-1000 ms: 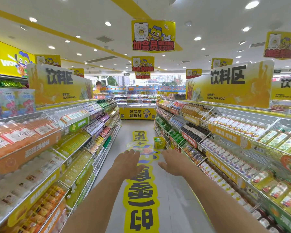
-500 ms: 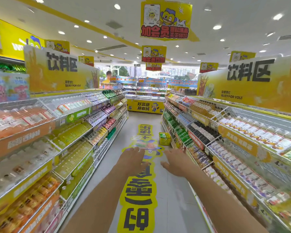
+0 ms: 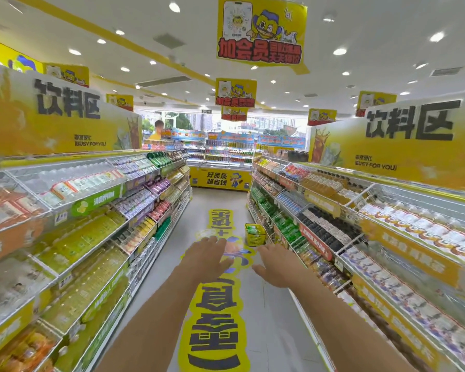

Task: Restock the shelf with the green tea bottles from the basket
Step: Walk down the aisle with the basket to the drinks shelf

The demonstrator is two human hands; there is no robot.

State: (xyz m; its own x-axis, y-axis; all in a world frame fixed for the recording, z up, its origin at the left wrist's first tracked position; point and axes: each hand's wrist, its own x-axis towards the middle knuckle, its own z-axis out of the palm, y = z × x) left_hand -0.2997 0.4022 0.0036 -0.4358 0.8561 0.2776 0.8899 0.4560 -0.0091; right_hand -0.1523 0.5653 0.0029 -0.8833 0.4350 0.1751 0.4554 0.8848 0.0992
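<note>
A yellow basket (image 3: 255, 235) with green-labelled bottles inside stands on the aisle floor, far ahead, against the foot of the right shelf. Rows of green bottles (image 3: 287, 224) fill the right shelf just beside and above it. My left hand (image 3: 206, 255) and my right hand (image 3: 275, 264) are stretched out in front of me over the floor, palms down, fingers straight and spread. Both hold nothing and are well short of the basket.
Drink shelves (image 3: 91, 237) line the left side of the aisle and more shelves (image 3: 387, 251) line the right. A yellow floor sticker (image 3: 215, 331) runs down the middle. A display counter (image 3: 220, 178) closes the far end; a person (image 3: 157, 130) stands beyond the left shelf.
The view has moved forward along the aisle and tilted slightly up. The basket looks a little nearer. Both hands stay outstretched and empty.
</note>
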